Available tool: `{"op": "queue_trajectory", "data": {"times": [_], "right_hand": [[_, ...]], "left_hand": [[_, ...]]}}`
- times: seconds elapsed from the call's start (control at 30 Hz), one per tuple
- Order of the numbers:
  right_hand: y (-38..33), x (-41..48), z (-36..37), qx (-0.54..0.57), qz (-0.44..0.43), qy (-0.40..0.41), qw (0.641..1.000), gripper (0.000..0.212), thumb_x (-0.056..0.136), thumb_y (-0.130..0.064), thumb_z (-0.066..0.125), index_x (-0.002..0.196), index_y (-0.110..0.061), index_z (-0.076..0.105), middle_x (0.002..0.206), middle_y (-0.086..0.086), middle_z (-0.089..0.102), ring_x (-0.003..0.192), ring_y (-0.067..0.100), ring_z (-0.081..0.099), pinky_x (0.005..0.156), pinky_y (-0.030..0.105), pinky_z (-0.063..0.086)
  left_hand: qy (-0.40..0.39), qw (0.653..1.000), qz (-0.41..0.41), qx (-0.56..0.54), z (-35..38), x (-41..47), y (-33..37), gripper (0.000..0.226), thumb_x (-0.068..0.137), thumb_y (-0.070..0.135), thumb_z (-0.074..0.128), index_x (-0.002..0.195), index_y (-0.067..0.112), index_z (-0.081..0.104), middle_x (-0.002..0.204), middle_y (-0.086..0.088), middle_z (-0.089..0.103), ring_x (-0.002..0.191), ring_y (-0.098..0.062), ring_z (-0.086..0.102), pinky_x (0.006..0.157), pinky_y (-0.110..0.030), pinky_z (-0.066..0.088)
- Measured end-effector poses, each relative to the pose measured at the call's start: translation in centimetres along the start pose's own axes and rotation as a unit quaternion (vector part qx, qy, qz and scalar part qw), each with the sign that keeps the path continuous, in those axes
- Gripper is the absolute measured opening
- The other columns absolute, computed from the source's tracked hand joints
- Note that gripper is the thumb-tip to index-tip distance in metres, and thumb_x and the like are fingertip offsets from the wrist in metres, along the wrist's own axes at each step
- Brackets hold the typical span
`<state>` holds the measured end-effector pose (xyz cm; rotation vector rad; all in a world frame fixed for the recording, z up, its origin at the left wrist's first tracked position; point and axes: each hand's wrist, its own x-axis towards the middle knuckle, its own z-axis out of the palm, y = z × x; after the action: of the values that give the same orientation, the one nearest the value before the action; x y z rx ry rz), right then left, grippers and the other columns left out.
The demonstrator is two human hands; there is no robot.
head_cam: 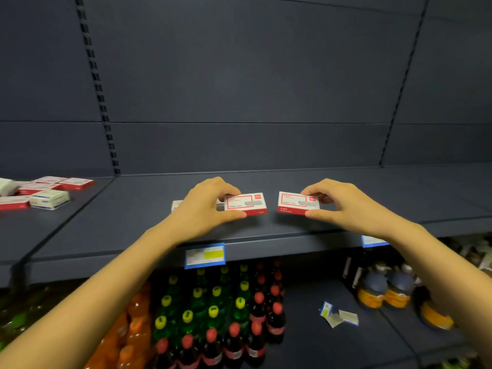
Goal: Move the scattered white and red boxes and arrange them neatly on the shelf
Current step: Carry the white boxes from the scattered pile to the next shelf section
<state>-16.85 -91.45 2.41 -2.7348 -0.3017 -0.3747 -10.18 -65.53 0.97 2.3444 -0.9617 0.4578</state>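
Two white and red boxes lie flat side by side on the dark shelf (pixel 292 182), with a small gap between them. My left hand (pixel 205 206) pinches the left box (pixel 246 204) between thumb and fingers. My right hand (pixel 343 203) pinches the right box (pixel 295 202) the same way. Another box (pixel 177 205) shows partly behind my left hand. A scattered pile of white and red boxes (pixel 53 186) lies on the neighbouring shelf section at the far left.
A white and blue box (pixel 50 199) sits among the pile at left. Price tags (pixel 205 255) hang on the shelf's front edge. Below stand rows of soda bottles (pixel 213 315), juice bottles (pixel 383 288) and a crumpled label (pixel 338 314).
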Motion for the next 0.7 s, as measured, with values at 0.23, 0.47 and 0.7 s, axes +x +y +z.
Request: {"op": "queue_trajectory", "data": {"times": [0.23, 0.47, 0.7], "right_hand": [[7.5, -0.1, -1.9, 0.008, 0.020, -0.002, 1.000, 0.039, 0.083, -0.028, 0.066, 0.120, -0.021, 0.055, 0.118, -0.001, 0.058, 0.106, 0.014, 0.055, 0.096, 0.037, 0.047], [14.7, 0.3, -4.2, 0.019, 0.016, -0.008, 1.000, 0.039, 0.082, -0.029, 0.067, 0.119, -0.022, 0.056, 0.118, -0.003, 0.059, 0.107, 0.014, 0.055, 0.096, 0.039, 0.046], [20.8, 0.7, -5.8, 0.025, -0.016, -0.059, 0.998, 0.042, 0.083, -0.032, 0.065, 0.123, -0.023, 0.054, 0.122, -0.003, 0.058, 0.111, 0.013, 0.054, 0.098, 0.038, 0.047]], "left_hand": [[-0.016, 1.000, 0.024, 0.008, 5.7, 5.6, 2.7, 0.038, 0.076, 0.035, 0.071, 0.108, 0.018, 0.063, 0.104, 0.000, 0.062, 0.090, -0.011, 0.053, 0.083, -0.029, 0.043], [-0.043, 0.999, 0.003, 0.002, 11.0, 10.2, 6.3, 0.039, 0.077, 0.034, 0.070, 0.111, 0.017, 0.062, 0.109, -0.002, 0.061, 0.092, -0.011, 0.052, 0.083, -0.028, 0.045], [-0.080, 0.994, -0.068, -0.033, 16.2, 12.4, 9.5, 0.036, 0.079, 0.033, 0.069, 0.110, 0.017, 0.062, 0.110, -0.001, 0.061, 0.097, -0.013, 0.054, 0.088, -0.031, 0.047]]}}
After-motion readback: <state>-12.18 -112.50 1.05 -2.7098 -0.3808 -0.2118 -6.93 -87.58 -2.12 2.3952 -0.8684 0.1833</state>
